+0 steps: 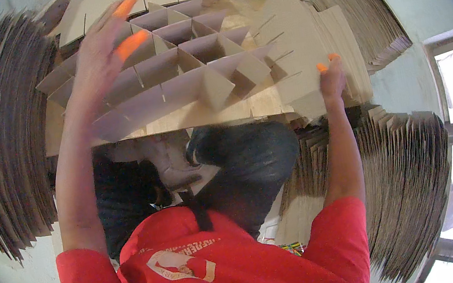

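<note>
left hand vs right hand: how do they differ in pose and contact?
The left hand is raised with fingers spread over the cardboard divider grid; the right hand is lower, closed around the edge of a slotted cardboard strip. The left hand looks motion-blurred and its contact with the grid is unclear; the right hand is sharp and plainly gripping. Both have orange fingertip covers.

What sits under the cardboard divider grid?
The cardboard divider grid rests on a flat cardboard sheet. Below the sheet's near edge, dark trousers show. Whatever supports the sheet is covered.
</note>
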{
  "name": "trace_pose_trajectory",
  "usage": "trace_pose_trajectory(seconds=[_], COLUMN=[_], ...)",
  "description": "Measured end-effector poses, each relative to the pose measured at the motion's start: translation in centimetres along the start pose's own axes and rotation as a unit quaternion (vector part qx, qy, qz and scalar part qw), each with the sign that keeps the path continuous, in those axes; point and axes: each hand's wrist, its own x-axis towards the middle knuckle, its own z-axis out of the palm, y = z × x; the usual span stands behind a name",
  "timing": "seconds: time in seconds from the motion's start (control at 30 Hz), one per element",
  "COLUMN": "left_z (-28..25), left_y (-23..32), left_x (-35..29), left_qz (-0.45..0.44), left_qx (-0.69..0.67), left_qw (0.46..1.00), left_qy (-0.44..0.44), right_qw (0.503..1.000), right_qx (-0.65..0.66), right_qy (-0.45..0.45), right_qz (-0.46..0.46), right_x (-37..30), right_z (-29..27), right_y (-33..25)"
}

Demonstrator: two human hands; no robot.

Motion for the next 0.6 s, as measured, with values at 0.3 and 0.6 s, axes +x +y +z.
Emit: trace_pose_trajectory(seconds=[0.3, 0.6], left_z=[-5.0, -5.0], left_y=[0.6, 1.8], left_x=[-12.3, -14.2], left_qz=[-0.183, -0.146], left_qx=[0.011, 0.052], left_qw=[0.98, 0.986], left_qy=[0.071, 0.065], right_qw=[0.995, 0.939], right_qx=[0.055, 0.299], right_qy=[0.031, 0.163], right_qz=[0.077, -0.048], right_x=[3.6, 8.0], right_z=[-1.5, -18.1], right_y=[2.4, -17.2])
